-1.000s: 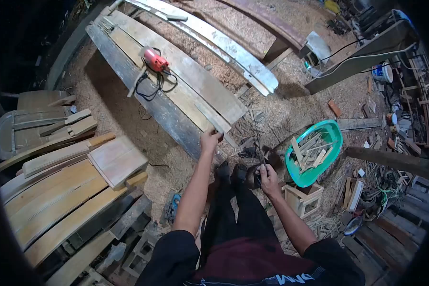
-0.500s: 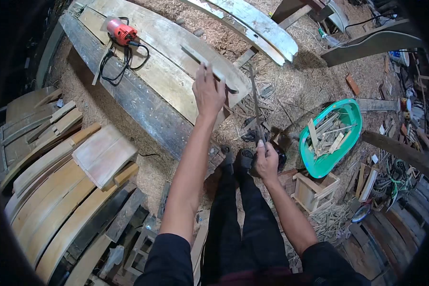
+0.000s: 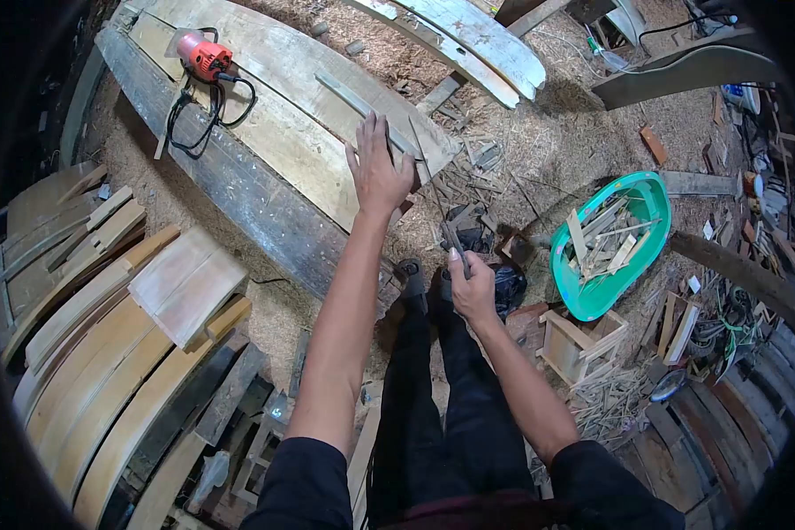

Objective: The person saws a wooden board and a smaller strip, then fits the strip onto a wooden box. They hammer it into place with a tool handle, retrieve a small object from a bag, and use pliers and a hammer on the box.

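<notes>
My left hand (image 3: pixel 382 172) lies with fingers spread over a narrow pale wooden strip (image 3: pixel 340 92), its fingertips at the strip's edge. The strip rests on a wide wooden plank (image 3: pixel 283 53) at the near end of a long workbench (image 3: pixel 238 208). My right hand (image 3: pixel 473 287) is closed around the grip end of a long, thin, dark-bladed tool (image 3: pixel 437 196). Seen nearly edge-on, the blade points up and left, and its far end overlaps the end of the strip, just right of my left hand.
A red power tool (image 3: pixel 205 58) with a coiled black cord sits on the bench. To the right, a green tub (image 3: pixel 605 300) holds wood offcuts beside a small wooden crate (image 3: pixel 552 340). Curved boards (image 3: pixel 106 380) are stacked at left. Shavings and scraps cover the floor.
My right hand has moved left and slightly up, swinging the blade over to the strip's end. My left hand stays at the strip. The view has shifted a little.
</notes>
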Demonstrator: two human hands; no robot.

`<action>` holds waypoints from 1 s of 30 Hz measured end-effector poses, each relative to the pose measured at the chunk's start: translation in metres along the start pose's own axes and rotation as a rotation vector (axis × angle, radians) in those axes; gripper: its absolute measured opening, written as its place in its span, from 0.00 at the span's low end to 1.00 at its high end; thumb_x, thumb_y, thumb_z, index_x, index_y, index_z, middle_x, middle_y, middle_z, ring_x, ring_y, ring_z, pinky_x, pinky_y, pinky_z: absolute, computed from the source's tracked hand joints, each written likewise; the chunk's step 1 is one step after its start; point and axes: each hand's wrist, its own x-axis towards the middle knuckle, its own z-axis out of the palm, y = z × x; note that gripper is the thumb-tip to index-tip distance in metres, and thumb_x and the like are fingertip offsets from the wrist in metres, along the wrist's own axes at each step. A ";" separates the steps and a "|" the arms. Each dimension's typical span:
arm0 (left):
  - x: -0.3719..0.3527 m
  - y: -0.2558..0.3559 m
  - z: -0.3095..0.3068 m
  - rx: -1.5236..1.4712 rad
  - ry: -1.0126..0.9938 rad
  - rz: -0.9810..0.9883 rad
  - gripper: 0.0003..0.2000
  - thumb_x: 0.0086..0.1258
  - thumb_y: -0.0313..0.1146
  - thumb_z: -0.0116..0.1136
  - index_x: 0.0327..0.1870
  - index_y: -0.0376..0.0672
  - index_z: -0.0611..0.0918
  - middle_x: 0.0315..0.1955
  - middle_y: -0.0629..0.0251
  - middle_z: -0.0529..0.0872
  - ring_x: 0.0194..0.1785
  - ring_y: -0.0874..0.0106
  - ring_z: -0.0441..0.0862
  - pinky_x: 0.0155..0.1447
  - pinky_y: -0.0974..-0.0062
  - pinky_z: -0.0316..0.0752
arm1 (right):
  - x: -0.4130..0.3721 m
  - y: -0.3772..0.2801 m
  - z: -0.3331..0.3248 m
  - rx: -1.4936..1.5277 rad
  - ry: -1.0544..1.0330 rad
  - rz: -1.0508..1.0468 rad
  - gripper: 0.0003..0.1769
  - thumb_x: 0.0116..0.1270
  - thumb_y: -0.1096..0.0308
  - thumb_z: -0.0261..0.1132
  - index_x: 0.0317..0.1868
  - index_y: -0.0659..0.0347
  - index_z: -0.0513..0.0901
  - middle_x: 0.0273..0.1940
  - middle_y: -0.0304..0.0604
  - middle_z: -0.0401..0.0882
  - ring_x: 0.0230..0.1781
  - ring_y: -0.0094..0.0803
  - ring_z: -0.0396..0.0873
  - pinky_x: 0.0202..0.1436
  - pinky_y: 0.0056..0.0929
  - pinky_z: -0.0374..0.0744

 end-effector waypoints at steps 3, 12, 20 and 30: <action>0.002 0.003 -0.002 0.016 -0.046 -0.043 0.44 0.62 0.46 0.62 0.79 0.44 0.55 0.79 0.54 0.54 0.82 0.55 0.49 0.81 0.46 0.37 | -0.003 0.000 0.002 -0.022 0.036 -0.034 0.19 0.73 0.59 0.63 0.30 0.66 0.77 0.17 0.47 0.68 0.17 0.29 0.66 0.23 0.36 0.67; 0.007 -0.002 -0.003 0.030 -0.163 -0.060 0.48 0.65 0.48 0.61 0.81 0.42 0.47 0.81 0.53 0.47 0.83 0.53 0.43 0.79 0.42 0.36 | -0.005 -0.009 0.007 0.021 0.060 0.060 0.20 0.73 0.56 0.63 0.31 0.67 0.80 0.18 0.49 0.73 0.18 0.30 0.70 0.25 0.34 0.70; 0.008 -0.002 -0.005 0.034 -0.196 -0.074 0.47 0.66 0.48 0.60 0.81 0.47 0.46 0.81 0.55 0.45 0.83 0.53 0.43 0.79 0.40 0.35 | 0.015 -0.022 0.016 -0.121 0.046 0.063 0.22 0.73 0.53 0.62 0.33 0.67 0.82 0.19 0.54 0.73 0.19 0.37 0.76 0.28 0.38 0.73; 0.006 -0.005 0.000 0.041 -0.178 -0.066 0.47 0.66 0.50 0.60 0.82 0.48 0.46 0.81 0.59 0.45 0.83 0.55 0.41 0.79 0.42 0.35 | 0.000 -0.001 0.015 -0.152 0.033 0.064 0.21 0.74 0.54 0.60 0.36 0.67 0.83 0.25 0.59 0.78 0.27 0.54 0.81 0.32 0.40 0.77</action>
